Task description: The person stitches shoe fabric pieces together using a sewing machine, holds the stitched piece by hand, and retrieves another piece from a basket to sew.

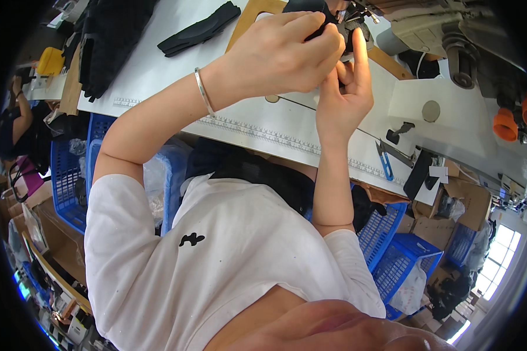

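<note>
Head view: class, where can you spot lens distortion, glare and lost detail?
In the head view, the measuring scale bows and the corners go black; the window glares nearly white; the black cloth at the left hand shows little detail.

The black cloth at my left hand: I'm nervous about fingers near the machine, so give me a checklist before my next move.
1. Left hand at the black cloth: ok, touching; fingertips partly hidden.
2. Right hand well clear of the metal machine parts: not ok; its index finger appears very close.
3. Needle tip position: cannot tell, not clearly visible.
4. Bracelet clear of the cloth: ok, around the left wrist.
5. Blue-handled snips away from the hands: ok, near the table edge, at right.
6. Loose black strip apart from the cloth: ok.
</note>
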{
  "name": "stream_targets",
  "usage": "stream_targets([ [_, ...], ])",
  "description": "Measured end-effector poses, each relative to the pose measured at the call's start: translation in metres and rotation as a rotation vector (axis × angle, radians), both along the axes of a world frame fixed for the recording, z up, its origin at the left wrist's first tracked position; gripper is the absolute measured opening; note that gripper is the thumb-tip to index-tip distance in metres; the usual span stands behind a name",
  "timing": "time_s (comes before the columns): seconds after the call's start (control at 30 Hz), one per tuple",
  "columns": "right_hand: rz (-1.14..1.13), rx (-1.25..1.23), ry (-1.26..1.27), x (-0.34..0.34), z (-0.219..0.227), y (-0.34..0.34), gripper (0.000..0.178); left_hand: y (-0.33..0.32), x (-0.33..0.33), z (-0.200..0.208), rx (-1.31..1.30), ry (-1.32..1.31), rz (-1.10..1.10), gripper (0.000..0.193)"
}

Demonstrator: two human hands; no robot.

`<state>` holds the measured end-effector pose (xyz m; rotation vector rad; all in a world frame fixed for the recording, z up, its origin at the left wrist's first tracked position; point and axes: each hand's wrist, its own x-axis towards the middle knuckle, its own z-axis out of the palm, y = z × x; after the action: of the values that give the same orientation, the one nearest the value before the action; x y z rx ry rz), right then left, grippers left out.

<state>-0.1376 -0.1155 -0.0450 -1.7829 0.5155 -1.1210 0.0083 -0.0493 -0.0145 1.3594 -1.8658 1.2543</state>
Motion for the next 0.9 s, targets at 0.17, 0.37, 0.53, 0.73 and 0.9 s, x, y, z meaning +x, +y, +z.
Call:
stream_targets([
  [0.17,0.001,0.007,-0.009,0.001,0.000,0.000,0.064,-0.002,-0.002,-0.001,-0.043,-0.036,0.012,0.030],
  [0.37,0.019,0.019,-0.026,0.000,0.000,-0.001,0.063,0.000,-0.005,-0.001,-0.024,-0.021,0.031,0.031],
  [0.53,0.032,-0.033,-0.054,-0.012,-0.004,-0.012,0.055,0.005,-0.030,-0.004,-0.049,0.055,0.235,0.028],
  [0.73,-0.111,-0.393,0.022,-0.019,0.018,-0.029,0.046,-0.005,-0.048,-0.014,-0.130,0.105,0.364,0.019],
  [0.9,-0.120,-0.515,0.143,-0.018,0.019,-0.045,0.036,-0.003,-0.045,-0.012,-0.120,0.118,0.329,0.018],
])
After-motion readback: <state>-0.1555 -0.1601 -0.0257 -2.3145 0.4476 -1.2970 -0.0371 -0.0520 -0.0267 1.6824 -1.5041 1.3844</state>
